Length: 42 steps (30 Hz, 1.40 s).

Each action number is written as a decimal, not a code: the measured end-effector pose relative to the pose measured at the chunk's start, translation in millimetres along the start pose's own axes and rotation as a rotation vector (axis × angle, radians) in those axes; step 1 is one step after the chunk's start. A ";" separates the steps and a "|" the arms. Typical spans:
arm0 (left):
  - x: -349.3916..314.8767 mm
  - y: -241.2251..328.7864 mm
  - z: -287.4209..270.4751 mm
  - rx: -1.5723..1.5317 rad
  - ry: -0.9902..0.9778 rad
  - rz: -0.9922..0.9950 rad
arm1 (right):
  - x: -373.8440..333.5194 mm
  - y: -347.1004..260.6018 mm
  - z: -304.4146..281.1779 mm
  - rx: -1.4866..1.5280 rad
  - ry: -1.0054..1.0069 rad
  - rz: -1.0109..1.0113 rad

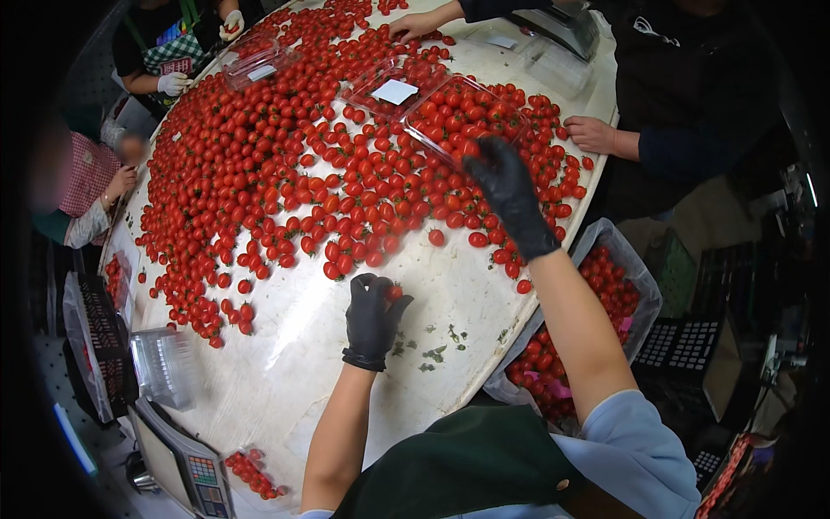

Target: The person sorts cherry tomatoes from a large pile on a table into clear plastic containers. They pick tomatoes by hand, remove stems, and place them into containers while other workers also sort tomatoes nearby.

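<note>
Both my hands wear black gloves. My left hand (370, 322) is low over the table's near part, its fingers curled and a red cherry tomato (394, 292) by the thumb. Reaching forward to the right, my right hand (508, 190) is at the near edge of a clear plastic box (408, 130) full of cherry tomatoes. A slightly blurred tomato (469, 148) shows at its fingertips, partly covered by them. The box's lid (370, 97) is folded back to the left, with a white label (394, 92) on it. Loose cherry tomatoes (251, 147) surround the box.
A pale table (285, 381) bears the heap and green stem bits (435, 353). A lined crate of tomatoes (641, 285) stands at right. Lower left are stacked clear boxes (164, 368) and a scale (186, 467). Co-workers' hands (590, 135) reach in around the far edges.
</note>
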State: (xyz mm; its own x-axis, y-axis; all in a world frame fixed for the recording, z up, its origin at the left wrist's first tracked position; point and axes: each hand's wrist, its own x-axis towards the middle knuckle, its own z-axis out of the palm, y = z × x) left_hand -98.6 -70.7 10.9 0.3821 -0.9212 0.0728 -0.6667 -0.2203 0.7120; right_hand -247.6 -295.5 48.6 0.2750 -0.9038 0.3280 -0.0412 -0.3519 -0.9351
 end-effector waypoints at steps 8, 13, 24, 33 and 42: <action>-1.6 51.2 -3.1 -0.135 -0.172 0.148 | -146.0 3.7 25.5 1.403 -0.108 1.171; 19.1 58.6 -10.9 0.004 -0.018 0.283 | -100.2 -26.2 17.8 1.445 0.143 1.094; -23.3 7.4 8.6 -1.026 -0.188 -0.397 | -38.2 -24.4 -42.7 0.891 0.060 0.544; -51.1 78.0 -7.3 -0.163 -0.172 0.353 | -199.8 -23.2 -13.2 1.048 -0.249 0.764; -150.8 -17.6 -97.8 0.026 0.138 -0.126 | -196.1 -24.7 -241.2 -1.346 -0.515 0.379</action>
State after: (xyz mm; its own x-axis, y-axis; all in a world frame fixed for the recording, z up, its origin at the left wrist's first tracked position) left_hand -81.9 103.5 55.6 0.5467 -0.8335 0.0806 -0.6237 -0.3411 0.7033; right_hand -532.2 -168.3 39.8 0.3342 -0.9086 -0.2504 -0.9411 -0.3364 -0.0355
